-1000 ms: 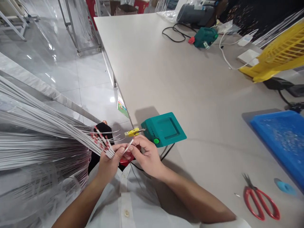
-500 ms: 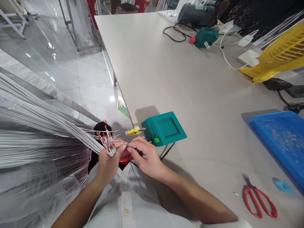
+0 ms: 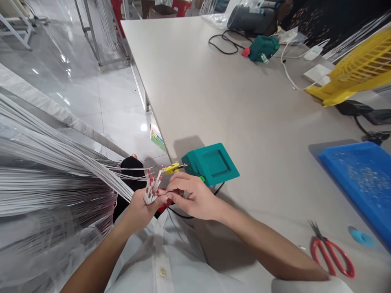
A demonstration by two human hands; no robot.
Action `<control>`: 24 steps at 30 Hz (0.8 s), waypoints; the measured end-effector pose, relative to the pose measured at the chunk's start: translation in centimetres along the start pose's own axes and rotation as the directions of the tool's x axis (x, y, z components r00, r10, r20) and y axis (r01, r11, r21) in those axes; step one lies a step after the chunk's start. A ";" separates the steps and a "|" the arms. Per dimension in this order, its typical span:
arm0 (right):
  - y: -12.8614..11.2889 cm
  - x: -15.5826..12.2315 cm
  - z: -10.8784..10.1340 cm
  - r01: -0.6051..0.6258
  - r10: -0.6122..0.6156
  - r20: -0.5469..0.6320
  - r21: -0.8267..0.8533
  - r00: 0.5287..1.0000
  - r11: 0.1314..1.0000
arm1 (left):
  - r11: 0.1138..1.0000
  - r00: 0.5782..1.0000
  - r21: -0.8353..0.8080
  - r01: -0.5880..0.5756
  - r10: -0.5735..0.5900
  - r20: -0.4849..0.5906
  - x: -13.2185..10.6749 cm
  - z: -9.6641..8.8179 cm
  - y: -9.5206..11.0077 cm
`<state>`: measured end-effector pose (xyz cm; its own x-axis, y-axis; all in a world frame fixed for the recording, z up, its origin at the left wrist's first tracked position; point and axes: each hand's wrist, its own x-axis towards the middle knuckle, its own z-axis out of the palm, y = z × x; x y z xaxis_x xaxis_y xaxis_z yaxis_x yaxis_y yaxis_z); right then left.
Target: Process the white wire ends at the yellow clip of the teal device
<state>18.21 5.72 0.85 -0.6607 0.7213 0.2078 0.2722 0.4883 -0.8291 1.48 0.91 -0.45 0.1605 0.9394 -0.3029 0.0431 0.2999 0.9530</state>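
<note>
My left hand point(image 3: 139, 209) is closed round a bunch of thin white wires with red-marked ends point(image 3: 152, 185), which now point upward; the wires trail off to a large sheaf point(image 3: 45, 162) at the left. My right hand point(image 3: 192, 195) lies just to the right of the bunch, its fingertips pinched together against the left hand's fingers; what they pinch is too small to make out. Just beyond the hands a yellow clip with a metal tip point(image 3: 172, 167) sticks out of a small teal box with a green button point(image 3: 210, 165) on the table edge.
The grey table point(image 3: 229, 93) holds red scissors point(image 3: 331, 254) and a blue tray point(image 3: 363, 179) at the right, a yellow basket point(image 3: 357, 69), a second teal device point(image 3: 262, 48) and cables at the far end. A red object point(image 3: 161, 204) lies under my hands. Shiny floor lies to the left.
My left hand has turned the wire bunch so its red ends swing from pointing left-up to upright. My right hand, which held a single wire near the clip, has moved in against the left hand.
</note>
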 end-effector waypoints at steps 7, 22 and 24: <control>0.5 -0.5 -0.8 0.423 -0.342 0.249 -0.526 0.906 0.738 | 0.966 0.972 -0.152 0.207 -0.187 0.141 0.2 -0.8 -0.5; -0.8 -0.2 -1.4 0.052 -0.073 -0.132 -0.156 0.989 0.986 | 0.993 0.985 -0.079 0.090 -0.101 -0.138 0.0 -0.1 0.2; -1.0 0.3 -1.5 0.058 -0.063 -0.034 -0.134 0.997 0.989 | 0.996 0.992 -0.068 0.061 -0.067 -0.103 0.0 -0.1 0.3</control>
<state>18.80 6.15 2.49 -0.6528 0.7050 0.2771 0.3243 0.5907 -0.7388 1.41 1.00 -0.18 0.0551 0.9291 -0.3657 -0.0147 0.3669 0.9301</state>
